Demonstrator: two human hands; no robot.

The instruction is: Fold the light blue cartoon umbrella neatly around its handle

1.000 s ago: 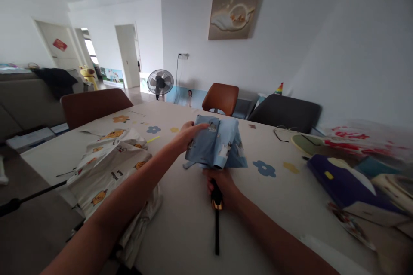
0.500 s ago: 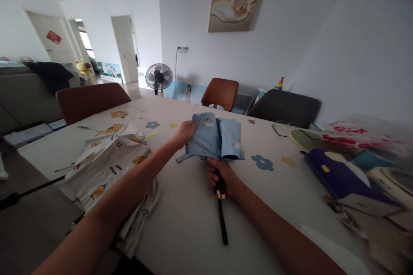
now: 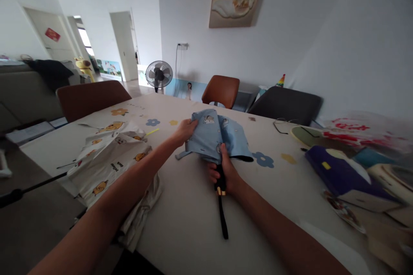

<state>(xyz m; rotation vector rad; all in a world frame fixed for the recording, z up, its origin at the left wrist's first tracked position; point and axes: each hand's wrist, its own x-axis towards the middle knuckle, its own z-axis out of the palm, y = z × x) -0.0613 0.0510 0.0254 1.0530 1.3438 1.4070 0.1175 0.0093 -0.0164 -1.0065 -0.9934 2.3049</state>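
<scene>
A light blue folding umbrella (image 3: 206,135) with small animal prints is held above the table, its canopy partly folded. My left hand (image 3: 186,131) pinches the left edge of the blue cloth. Below the canopy my right hand (image 3: 224,169) wraps around the black handle, and its thumb presses up against the fabric. A black wrist strap (image 3: 222,219) hangs from the gold-trimmed end of the handle. To the left, a cream umbrella (image 3: 111,159) with yellow duck prints lies loosely collapsed, its dark shaft (image 3: 43,183) sticking out past the table edge.
The white table (image 3: 180,215) has flower prints. On the right are eyeglasses (image 3: 280,126), a purple box (image 3: 335,172), and a red-and-white plastic bag (image 3: 361,131). Brown chairs (image 3: 221,90) and a dark chair (image 3: 285,105) stand around it; a fan (image 3: 159,74) is behind.
The right-hand fold of blue canopy has spread out farther to the right. My right thumb has moved up onto the fabric, while my left hand keeps its hold.
</scene>
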